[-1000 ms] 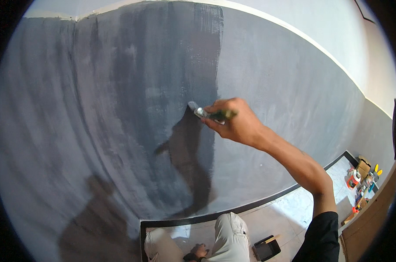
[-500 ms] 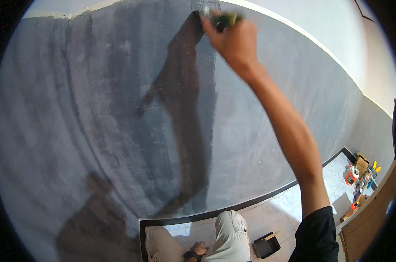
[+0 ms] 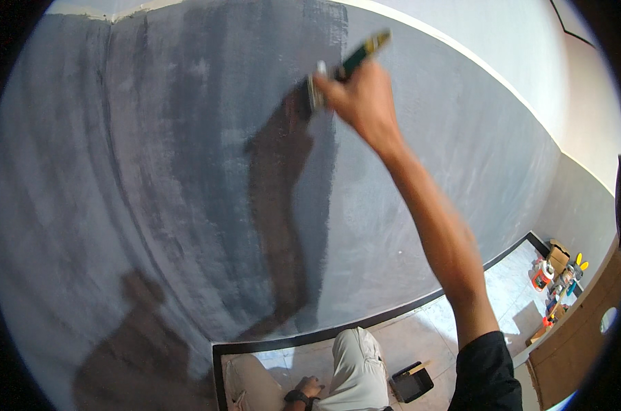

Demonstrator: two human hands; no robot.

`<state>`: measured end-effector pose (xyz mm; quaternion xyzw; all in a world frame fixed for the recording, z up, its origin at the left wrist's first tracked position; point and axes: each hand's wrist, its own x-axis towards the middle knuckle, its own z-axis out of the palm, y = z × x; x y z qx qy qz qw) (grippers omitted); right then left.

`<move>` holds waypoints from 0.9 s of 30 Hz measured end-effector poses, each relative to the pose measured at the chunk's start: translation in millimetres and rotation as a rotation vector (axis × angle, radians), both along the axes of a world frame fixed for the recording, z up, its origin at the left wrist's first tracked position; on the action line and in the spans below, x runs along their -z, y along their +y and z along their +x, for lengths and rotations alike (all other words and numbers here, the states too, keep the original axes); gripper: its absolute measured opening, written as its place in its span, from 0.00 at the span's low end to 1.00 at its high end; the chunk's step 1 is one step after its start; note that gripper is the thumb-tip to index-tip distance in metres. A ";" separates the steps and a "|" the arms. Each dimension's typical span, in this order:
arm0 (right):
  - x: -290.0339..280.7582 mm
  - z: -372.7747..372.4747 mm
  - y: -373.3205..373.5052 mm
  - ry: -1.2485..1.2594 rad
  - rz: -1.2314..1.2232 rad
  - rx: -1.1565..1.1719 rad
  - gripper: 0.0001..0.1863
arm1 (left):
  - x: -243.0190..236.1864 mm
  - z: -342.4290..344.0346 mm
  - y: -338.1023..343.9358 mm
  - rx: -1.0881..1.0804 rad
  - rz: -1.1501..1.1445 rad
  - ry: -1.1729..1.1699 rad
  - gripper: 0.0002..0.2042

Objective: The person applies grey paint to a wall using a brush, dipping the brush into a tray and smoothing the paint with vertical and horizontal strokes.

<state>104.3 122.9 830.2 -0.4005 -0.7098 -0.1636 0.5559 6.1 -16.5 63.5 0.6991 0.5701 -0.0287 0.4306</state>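
My right hand [image 3: 362, 99] grips a paintbrush [image 3: 370, 45] with a dark green and yellow handle; its head touches or nearly touches the streaky dark grey wall [image 3: 201, 123], near the edge between a darker painted band and lighter grey. The brush head is blurred. My left hand [image 3: 312, 385] rests low between my legs, small in view, fingers loosely bent and apart, nothing visible in them. A black tray [image 3: 410, 385] with a light wooden handle across it lies on the floor right of my knee.
Above the grey runs a cream stripe [image 3: 461, 48] under a white upper wall. Along the black-edged floor at the right stand a paint bucket [image 3: 542, 277], a cardboard box [image 3: 558, 255] and several tools. A brown panel [image 3: 574, 342] fills the lower right edge. Shadows fall across the wall.
The brush in my right hand rose from mid-wall to the top of the grey, then came down a little. The view has shifted slightly; my left hand stays low.
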 end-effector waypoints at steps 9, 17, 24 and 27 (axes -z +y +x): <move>-26.1 -38.3 17.4 0.126 0.672 -0.197 0.15 | 12.4 -5.5 1.7 -0.033 -0.017 -0.006 0.33; 69.5 -15.0 -25.2 0.016 -0.313 -0.188 0.16 | 21.1 -9.4 -0.8 -0.026 0.013 -0.012 0.32; -54.8 -10.5 11.0 0.064 0.274 -0.046 0.18 | 11.2 -0.9 -1.1 -0.027 0.001 -0.010 0.33; -82.9 -26.0 -11.9 0.145 0.421 -0.181 0.13 | 13.3 -6.1 -3.6 -0.056 -0.012 -0.013 0.32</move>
